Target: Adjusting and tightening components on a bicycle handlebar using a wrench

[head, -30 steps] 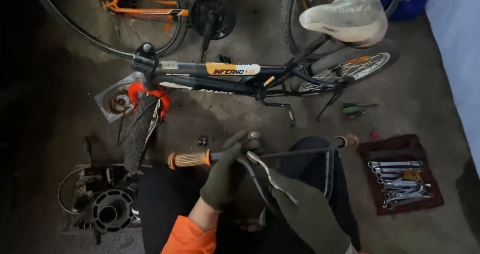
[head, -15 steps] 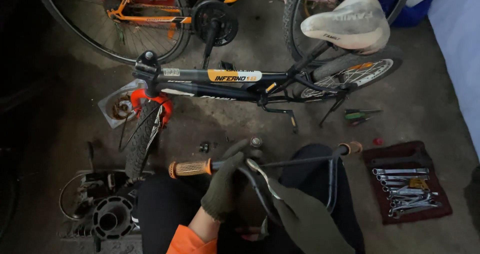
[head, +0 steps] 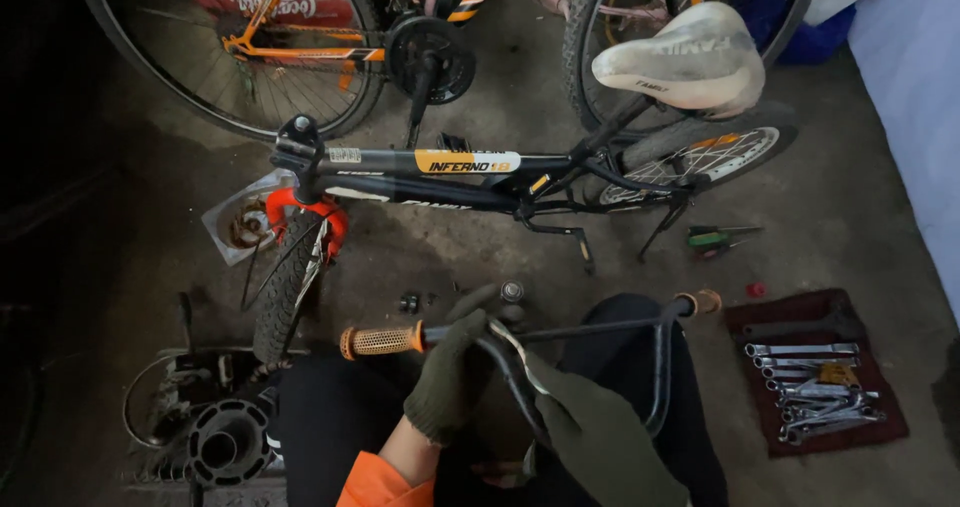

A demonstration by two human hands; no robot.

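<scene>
A black bicycle handlebar (head: 600,330) with orange grips lies across my lap. My left hand (head: 452,375), in a dark green glove, is closed around the bar just right of the left orange grip (head: 380,342). My right hand (head: 600,437), gloved too, holds the bar's curved black tube and a thin silvery cable near the middle. The right grip (head: 700,302) sticks out past my knee. A small black bicycle (head: 470,167) with an orange fork and a white saddle (head: 685,62) stands just beyond, with no handlebar on its stem.
A dark red cloth roll (head: 815,372) with several wrenches lies on the floor at the right. A green-handled tool (head: 715,238) lies near the rear wheel. Wheel parts and a black hub (head: 225,442) sit at lower left. An orange bicycle (head: 300,37) stands behind.
The view has shifted a little, so the bicycle and tools sit lower in the frame. Both hands keep their hold on the handlebar in nearly the same place.
</scene>
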